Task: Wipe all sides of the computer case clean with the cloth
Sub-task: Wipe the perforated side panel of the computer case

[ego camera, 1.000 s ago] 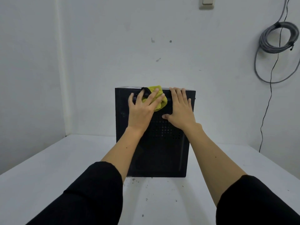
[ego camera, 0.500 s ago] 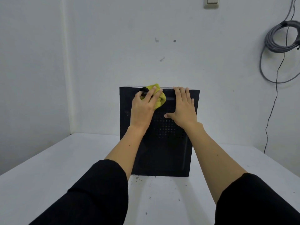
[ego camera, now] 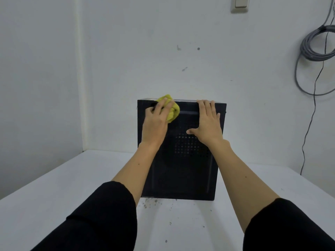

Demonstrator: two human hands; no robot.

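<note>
A coiled grey cable (ego camera: 316,46) hangs near a wall switch (ego camera: 239,4).

Two bare forearms, each with a black sleeve (ego camera: 101,220) pushed up near the elbow; fabric apparently plain, detail indistinct.
</note>
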